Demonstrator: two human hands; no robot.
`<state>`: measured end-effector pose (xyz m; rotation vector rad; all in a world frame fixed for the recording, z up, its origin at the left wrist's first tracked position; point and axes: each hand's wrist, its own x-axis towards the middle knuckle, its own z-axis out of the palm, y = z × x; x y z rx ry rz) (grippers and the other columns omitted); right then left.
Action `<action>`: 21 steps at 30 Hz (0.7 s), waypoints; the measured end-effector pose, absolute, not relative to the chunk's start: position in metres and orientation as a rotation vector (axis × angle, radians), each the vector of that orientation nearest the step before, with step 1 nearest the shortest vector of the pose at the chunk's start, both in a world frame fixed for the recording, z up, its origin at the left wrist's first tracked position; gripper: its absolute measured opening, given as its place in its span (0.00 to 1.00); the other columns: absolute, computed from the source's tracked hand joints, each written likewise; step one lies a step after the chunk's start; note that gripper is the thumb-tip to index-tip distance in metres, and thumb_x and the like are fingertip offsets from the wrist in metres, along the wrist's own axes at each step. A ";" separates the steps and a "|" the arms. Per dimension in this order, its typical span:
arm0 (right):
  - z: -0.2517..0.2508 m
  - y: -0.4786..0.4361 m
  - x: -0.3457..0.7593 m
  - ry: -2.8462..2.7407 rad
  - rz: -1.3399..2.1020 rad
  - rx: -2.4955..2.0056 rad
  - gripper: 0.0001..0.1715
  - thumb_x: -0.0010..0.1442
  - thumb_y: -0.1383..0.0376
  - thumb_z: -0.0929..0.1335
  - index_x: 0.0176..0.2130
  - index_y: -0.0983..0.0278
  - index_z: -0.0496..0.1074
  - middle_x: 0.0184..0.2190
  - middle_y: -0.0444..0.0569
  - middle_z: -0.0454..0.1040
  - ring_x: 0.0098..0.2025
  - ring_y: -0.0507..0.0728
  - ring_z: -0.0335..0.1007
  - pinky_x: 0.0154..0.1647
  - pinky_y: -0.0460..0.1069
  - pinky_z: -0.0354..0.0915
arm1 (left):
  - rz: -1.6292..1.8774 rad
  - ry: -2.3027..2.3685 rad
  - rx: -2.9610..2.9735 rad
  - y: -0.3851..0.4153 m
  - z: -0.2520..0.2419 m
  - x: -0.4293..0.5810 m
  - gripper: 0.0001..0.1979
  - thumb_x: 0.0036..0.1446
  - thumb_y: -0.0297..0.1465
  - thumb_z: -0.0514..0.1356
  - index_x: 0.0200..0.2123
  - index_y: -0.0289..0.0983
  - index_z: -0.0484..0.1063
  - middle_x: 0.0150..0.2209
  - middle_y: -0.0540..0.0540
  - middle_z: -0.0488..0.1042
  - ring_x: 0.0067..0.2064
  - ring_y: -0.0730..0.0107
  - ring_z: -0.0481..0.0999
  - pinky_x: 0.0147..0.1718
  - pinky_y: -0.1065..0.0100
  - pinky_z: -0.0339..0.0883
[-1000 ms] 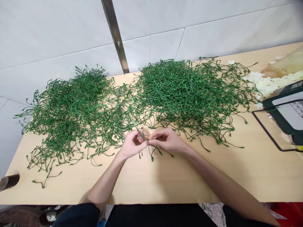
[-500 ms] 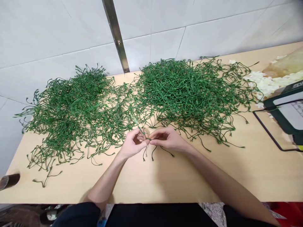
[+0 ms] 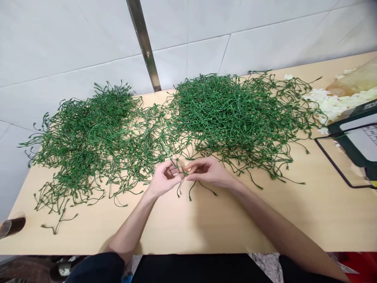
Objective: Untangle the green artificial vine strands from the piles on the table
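Observation:
My left hand (image 3: 165,179) and my right hand (image 3: 210,172) meet over the front middle of the table. Both are closed, thumb against fingers, at a thin green plastic stem (image 3: 185,173) that crosses the small gap between their fingertips. Part of that stem is hidden by my fingers. Dark stem ends hang or lie just below the fingertips; whether they belong to the held piece I cannot tell. Beyond my hands lie two tangled piles of the same green stems, a left pile (image 3: 85,133) and a larger right pile (image 3: 232,114).
White artificial flowers (image 3: 332,104) lie at the far right, beside a dark green and white box-like object (image 3: 362,137) and a black wire frame (image 3: 332,163). A dark brown cylinder (image 3: 12,227) lies at the left edge. A metal strip (image 3: 145,47) runs up the tiled wall.
My fingertips have shifted slightly, with a little more gap between the two hands, and the green stem between them shows more. The piles stay put.

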<state>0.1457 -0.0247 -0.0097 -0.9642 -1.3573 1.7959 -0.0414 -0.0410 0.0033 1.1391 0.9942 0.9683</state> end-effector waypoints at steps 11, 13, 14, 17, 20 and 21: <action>-0.014 -0.023 0.147 -1.312 1.843 -0.907 0.14 0.47 0.63 0.77 0.36 0.66 0.79 0.29 0.47 0.79 0.30 0.52 0.74 0.34 0.47 0.70 | 0.856 1.062 1.250 -0.043 0.005 -0.043 0.13 0.46 0.31 0.67 0.27 0.34 0.65 0.20 0.57 0.58 0.22 0.82 0.56 0.21 0.76 0.51; -0.014 -0.023 0.148 -1.329 1.829 -0.908 0.12 0.49 0.63 0.76 0.35 0.66 0.78 0.27 0.45 0.77 0.29 0.51 0.72 0.31 0.46 0.68 | 0.831 1.066 1.231 -0.043 0.005 -0.043 0.13 0.48 0.32 0.68 0.28 0.34 0.65 0.19 0.58 0.57 0.21 0.83 0.56 0.20 0.76 0.52; -0.014 -0.022 0.148 -1.335 1.821 -0.910 0.11 0.50 0.64 0.76 0.35 0.66 0.78 0.26 0.45 0.77 0.28 0.50 0.71 0.30 0.45 0.66 | 0.817 1.065 1.223 -0.043 0.004 -0.044 0.13 0.48 0.33 0.68 0.29 0.34 0.66 0.19 0.59 0.57 0.20 0.83 0.57 0.20 0.76 0.53; -0.013 -0.021 0.150 -1.326 1.833 -0.891 0.11 0.51 0.64 0.75 0.36 0.66 0.77 0.26 0.44 0.76 0.28 0.49 0.71 0.30 0.45 0.66 | 0.773 1.015 1.180 -0.042 0.002 -0.046 0.14 0.50 0.35 0.68 0.32 0.34 0.67 0.21 0.55 0.67 0.22 0.79 0.67 0.23 0.75 0.62; -0.012 -0.021 0.151 -1.322 1.861 -0.867 0.13 0.51 0.63 0.75 0.37 0.66 0.76 0.27 0.46 0.78 0.29 0.51 0.73 0.32 0.46 0.67 | 0.786 0.946 1.113 -0.041 0.003 -0.048 0.15 0.52 0.36 0.67 0.35 0.34 0.67 0.28 0.46 0.76 0.29 0.72 0.76 0.31 0.70 0.69; -0.011 -0.021 0.151 -1.332 1.873 -0.859 0.13 0.51 0.63 0.75 0.37 0.67 0.76 0.28 0.47 0.78 0.30 0.52 0.74 0.33 0.47 0.67 | 0.793 0.930 1.100 -0.041 0.004 -0.048 0.14 0.53 0.36 0.66 0.35 0.34 0.66 0.28 0.46 0.77 0.30 0.71 0.77 0.31 0.70 0.70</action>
